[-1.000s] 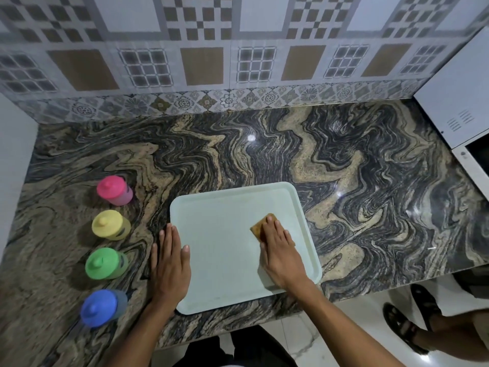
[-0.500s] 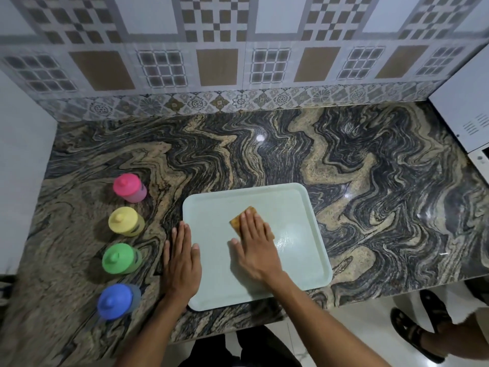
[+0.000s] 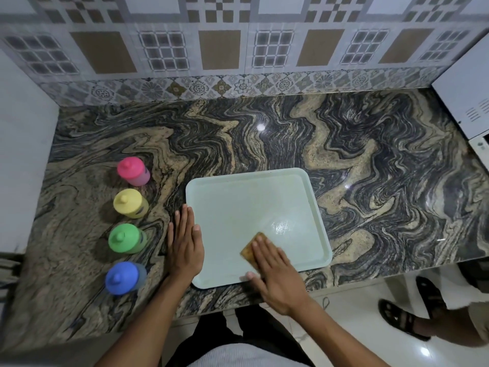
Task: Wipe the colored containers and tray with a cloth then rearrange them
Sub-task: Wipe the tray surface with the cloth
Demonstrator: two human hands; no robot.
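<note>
Head view, tray [image 3: 238, 207]: light, stiff, slick plastic; grip by rim.
Left hand [image 3: 185, 245]: flat, bracing 9 o'clock rim.
Right hand [image 3: 277, 274]: flat, pressing soft cloth [image 3: 250, 251].

Countertop [image 3: 370, 181]: dark swirled granite, glossy, light glare spots. Back wall [image 3: 219, 49]: patterned grey/brown tiles with an ornate border strip. White appliance [image 3: 468, 102] at right edge. Floor [image 3: 352, 337]: pale glossy tile.

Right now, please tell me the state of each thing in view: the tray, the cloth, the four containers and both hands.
tray: flat on counter, empty, wet patch
cloth: pressed flat on tray under right hand
pink container: upright, lid on
yellow container: upright, lid on
green container: upright, lid on
blue container: upright, lid on
left hand: flat, bracing tray's edge
right hand: flat on cloth
</note>
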